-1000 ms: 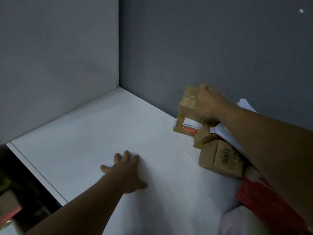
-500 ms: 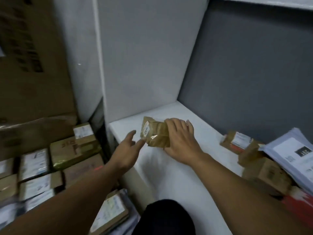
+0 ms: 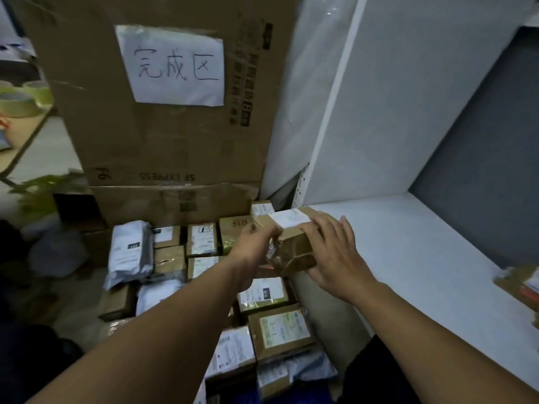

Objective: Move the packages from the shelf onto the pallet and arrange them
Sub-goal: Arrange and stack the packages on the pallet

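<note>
I see the left hand curled round the left end of a brown package. The right hand clasps its right side, fingers laid over the top. The package hangs at the shelf's front corner, above rows of parcels. Behind them stands a big carton bearing a handwritten sign.
</note>
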